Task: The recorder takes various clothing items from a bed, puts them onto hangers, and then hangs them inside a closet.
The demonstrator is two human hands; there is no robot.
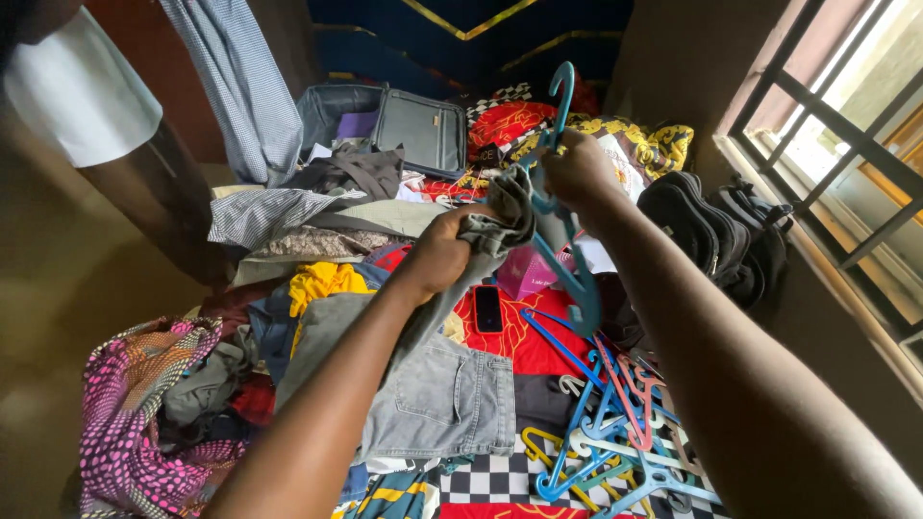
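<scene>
While the left hand (437,252) grips grey jeans (444,384), the right hand (575,173) squeezes a blue hanger (575,274) above the bed (519,346).

A bed (524,351) heaped with clothes and hangers

On its red and checkered cover lie grey jeans (437,399), a black phone (487,308), a tangle of coloured plastic hangers (615,428), a yellow garment (317,284), a pink patterned cloth (125,413), a pink box (527,272) and an open suitcase (418,127).
</scene>
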